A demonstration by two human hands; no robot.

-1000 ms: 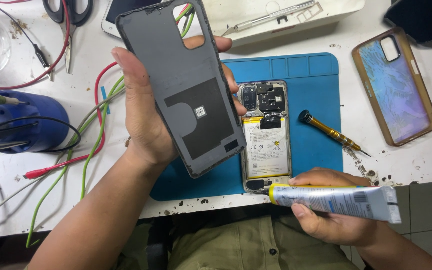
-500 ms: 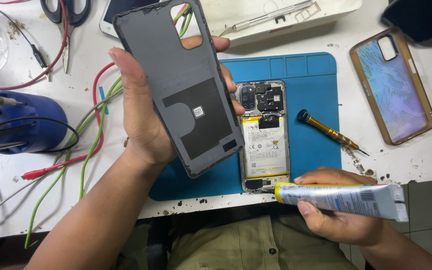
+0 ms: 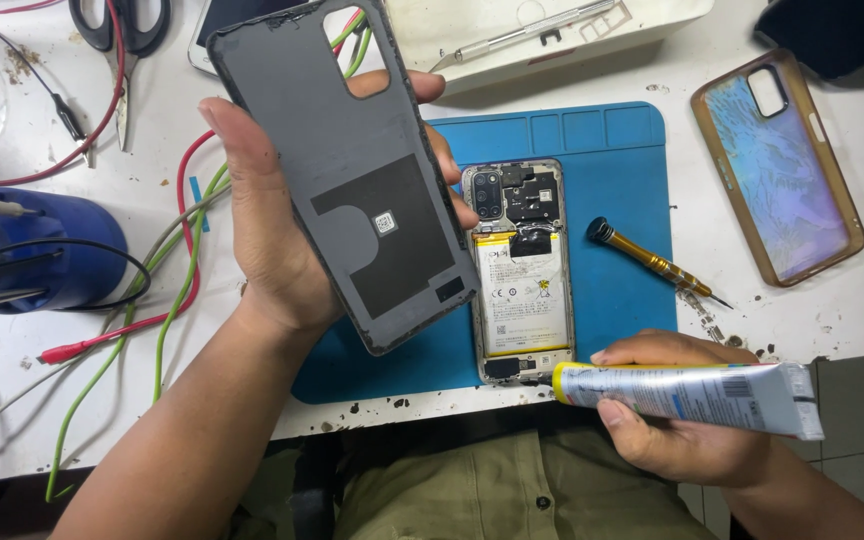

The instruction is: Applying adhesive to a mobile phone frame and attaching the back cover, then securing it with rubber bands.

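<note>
The grey back cover (image 3: 352, 170), inner side up, is held in the left hand's (image 3: 272, 230) grip at ten o'clock of the opened phone (image 3: 518, 275) on the blue mat (image 3: 622, 200). At five o'clock, the right hand (image 3: 682, 420) grips a glue tube (image 3: 692, 395); a screwdriver (image 3: 657, 262) lies at three o'clock.

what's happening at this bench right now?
A person is at a phone repair bench. The left hand holds a grey phone back cover up, inner side facing the camera. The right hand grips a tube of adhesive, nozzle pointing at the bottom edge of an opened phone lying on a blue mat with its battery and board exposed. A small screwdriver rests on the mat beside it, and a phone case lies on the table to the right.
</note>
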